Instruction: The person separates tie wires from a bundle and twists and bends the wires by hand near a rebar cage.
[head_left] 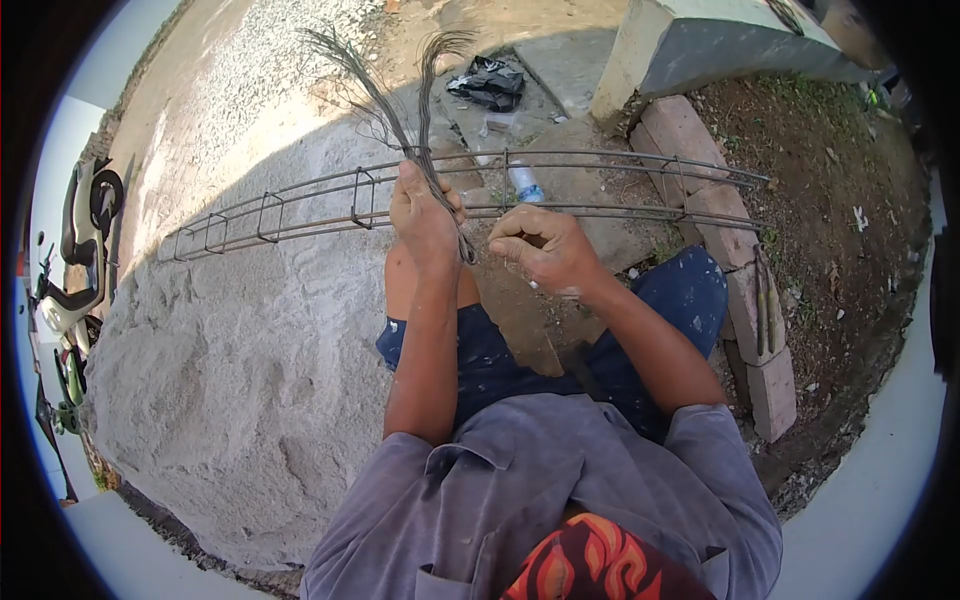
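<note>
My left hand (428, 215) is wrapped round a bundle of thin dark wires (385, 105), whose loose ends fan out above it in two bunches and whose looped end hangs below the palm. Just to the right, my right hand (545, 245) is closed, fingers curled and thumb against them; anything in it is too small to make out. Behind both hands a long rebar cage (310, 187) with square stirrups runs from left to right across the view, its right end over the pinkish blocks (722, 205).
A big heap of grey sand (230, 370) lies on the left. Behind are gravel (280, 60), a black plastic bag (488, 84), a plastic bottle (525, 182) and a concrete structure (700, 50). Scooters (85, 240) stand far left; bare soil (850, 220) is on the right.
</note>
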